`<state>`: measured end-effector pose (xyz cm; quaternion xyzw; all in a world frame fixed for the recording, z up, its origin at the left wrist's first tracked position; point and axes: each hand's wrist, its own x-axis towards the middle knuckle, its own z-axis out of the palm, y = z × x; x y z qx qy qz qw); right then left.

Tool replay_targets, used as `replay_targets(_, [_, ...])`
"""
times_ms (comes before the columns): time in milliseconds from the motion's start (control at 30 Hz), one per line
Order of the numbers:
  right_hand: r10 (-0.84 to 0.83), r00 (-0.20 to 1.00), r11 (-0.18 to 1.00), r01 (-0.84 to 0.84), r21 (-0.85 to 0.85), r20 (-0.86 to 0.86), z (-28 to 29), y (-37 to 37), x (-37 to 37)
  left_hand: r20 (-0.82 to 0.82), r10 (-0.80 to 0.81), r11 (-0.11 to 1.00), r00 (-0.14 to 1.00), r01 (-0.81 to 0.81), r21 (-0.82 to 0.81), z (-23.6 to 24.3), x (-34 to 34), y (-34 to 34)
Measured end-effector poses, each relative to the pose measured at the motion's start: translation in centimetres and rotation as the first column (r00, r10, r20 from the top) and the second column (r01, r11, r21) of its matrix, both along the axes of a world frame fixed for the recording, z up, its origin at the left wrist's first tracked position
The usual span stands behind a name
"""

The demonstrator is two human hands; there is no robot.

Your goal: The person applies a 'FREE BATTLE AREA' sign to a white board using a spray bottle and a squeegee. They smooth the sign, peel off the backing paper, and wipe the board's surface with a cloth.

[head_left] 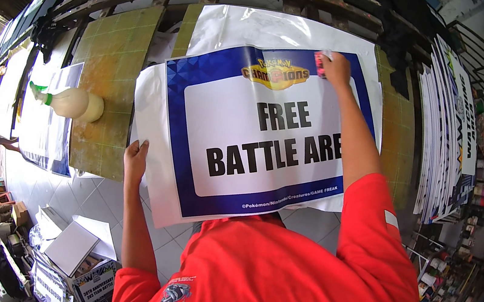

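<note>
A large printed poster sheet (251, 170), white in the middle with a blue border and bold black lettering, lies over the work table and hangs toward me. Its white left margin is pinched between the thumb and fingers of my left hand (136, 158). At the top right corner, my right hand (336, 70) grips a small pink and white tool (321, 63), pressed against the blue border. Most of that tool is covered by my fingers, so its exact kind is unclear. Beneath the poster, a glossy white sheet (228, 27) sticks out along the far side.
A spray bottle (71, 103) with a green nozzle is on the greenish cutting mat (112, 42) at left. Many printed boards (440, 134) stand stacked at right. Boxes and papers (73, 248) clutter the lower left floor. Another person's arm (4, 143) shows at far left.
</note>
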<state>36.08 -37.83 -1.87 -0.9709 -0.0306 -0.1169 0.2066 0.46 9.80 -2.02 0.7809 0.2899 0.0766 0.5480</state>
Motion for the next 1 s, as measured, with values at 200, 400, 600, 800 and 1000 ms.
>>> replay_targets(200, [0.127,0.992,0.992,-0.127,0.027,-0.009,0.7,6.7,-2.0,-0.038,-0.032,0.995,0.999,0.036,0.097,-1.9,-0.7,1.8])
replay_targets(400, [0.188,0.982,0.979,-0.187,0.077,0.001,0.3,12.2,-3.9,-0.016,-0.004,0.998,1.000,0.005,0.065,-1.5,-0.5,1.4])
replay_targets(600, [0.231,0.973,0.962,-0.231,0.145,0.015,-0.3,13.7,-4.4,-0.043,-0.029,0.994,0.999,0.033,0.100,0.9,-0.2,0.2])
replay_targets(800, [0.292,0.922,0.932,-0.215,0.290,-0.255,1.3,9.4,-5.1,-0.003,-0.095,0.966,0.995,0.093,0.242,-1.6,-0.9,2.3])
replay_targets(1000, [0.293,0.900,0.948,-0.230,0.219,-0.322,4.6,-5.1,-16.6,0.005,-0.064,0.998,0.998,0.064,-0.025,-1.4,-0.5,1.6])
